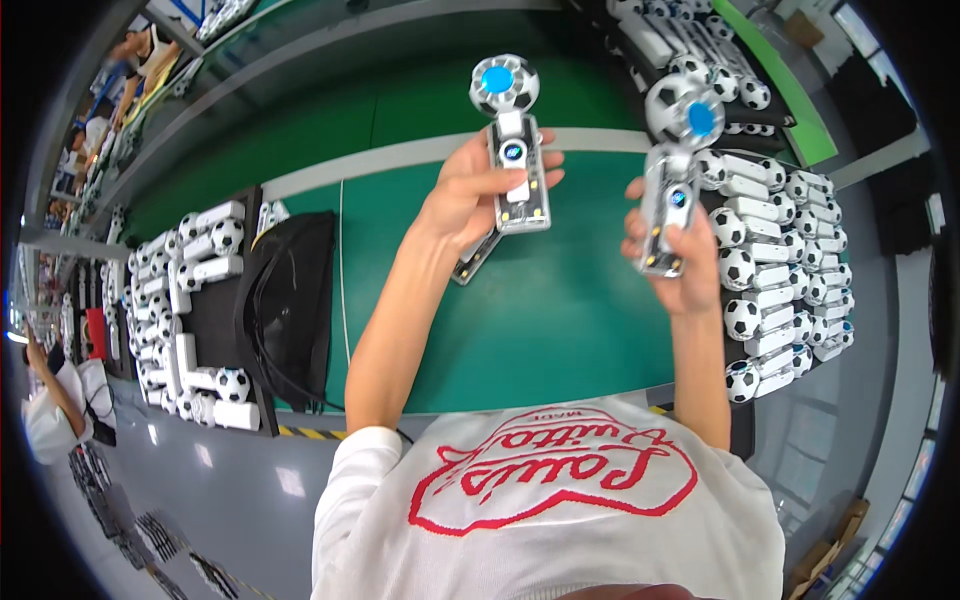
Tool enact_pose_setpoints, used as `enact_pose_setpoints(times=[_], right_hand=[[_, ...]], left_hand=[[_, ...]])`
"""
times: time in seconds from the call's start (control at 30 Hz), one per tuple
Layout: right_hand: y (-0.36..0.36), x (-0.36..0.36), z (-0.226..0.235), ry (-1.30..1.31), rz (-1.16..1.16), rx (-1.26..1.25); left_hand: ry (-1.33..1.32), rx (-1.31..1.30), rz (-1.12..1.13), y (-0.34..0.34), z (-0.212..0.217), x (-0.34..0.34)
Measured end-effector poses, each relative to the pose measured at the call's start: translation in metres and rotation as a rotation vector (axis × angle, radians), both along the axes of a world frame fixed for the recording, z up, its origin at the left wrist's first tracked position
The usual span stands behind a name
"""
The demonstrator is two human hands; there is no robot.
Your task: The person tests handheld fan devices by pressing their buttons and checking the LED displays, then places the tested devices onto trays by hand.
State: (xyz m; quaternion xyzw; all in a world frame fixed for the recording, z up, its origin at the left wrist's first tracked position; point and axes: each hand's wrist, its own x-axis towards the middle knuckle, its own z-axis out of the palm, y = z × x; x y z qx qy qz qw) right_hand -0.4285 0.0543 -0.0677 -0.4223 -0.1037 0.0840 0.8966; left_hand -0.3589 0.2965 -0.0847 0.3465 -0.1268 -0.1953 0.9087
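My left hand point(465, 190) is closed round the clear handle of a handheld fan point(521, 185), its thumb on the front by a small lit display. The fan's round head is football-patterned, with a blue disc at its centre. Another clear handle point(477, 258) shows below that hand; whether it is held too or lies on the table, I cannot tell. My right hand point(687, 260) grips a second, similar fan point(661, 222), upright and slightly blurred, its display lit. Both fans are raised above the green table point(560, 320), apart from each other.
A tray with several white football-headed fans point(742, 270) stands at the right, and more fans fill the far right rack point(690, 60). On the left are a black bag point(285, 310) and a dark tray point(215, 335) of fans. Other people point(62, 400) are at the far left.
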Motion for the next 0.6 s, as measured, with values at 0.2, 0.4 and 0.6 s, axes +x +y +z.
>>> enact_pose_setpoints(times=[0.2,0.4,0.6], right_hand=[[-0.004,-0.016,-0.037,0.115,-0.016,-0.021],[-0.003,-0.014,-0.051,0.169,-0.014,0.011],[-0.004,-0.009,-0.052,0.169,0.007,0.014]], left_hand=[[0.022,0.062,0.037,-0.003,-0.003,-0.005],[0.007,0.082,0.041,-0.003,-0.003,-0.001],[0.019,0.139,0.07,0.001,-0.002,0.002]])
